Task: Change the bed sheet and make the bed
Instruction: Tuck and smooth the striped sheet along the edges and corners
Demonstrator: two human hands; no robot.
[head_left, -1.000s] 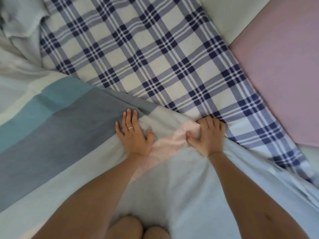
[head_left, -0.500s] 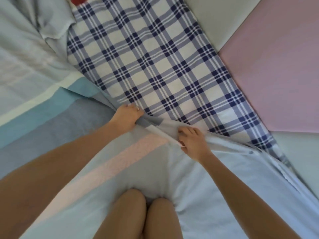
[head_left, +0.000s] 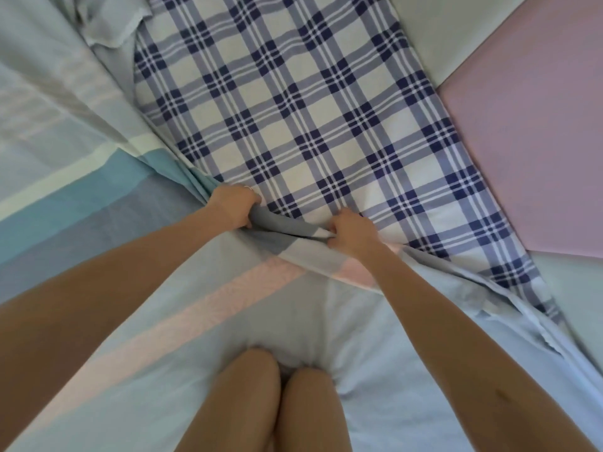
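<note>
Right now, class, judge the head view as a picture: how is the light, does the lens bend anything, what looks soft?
Head view: light soft and even, no glare; the wide lens bends the checks of the plaid sheet toward the edges; the left forearm looms large at the frame's edge; left hand and right hand, gripping the striped sheet, look slightly soft.

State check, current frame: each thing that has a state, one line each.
left hand, gripping the striped sheet's edge
right hand, gripping the same edge
striped sheet, spread out, edge bunched between the hands
plaid sheet, flat, exposed beyond the striped sheet's edge
</note>
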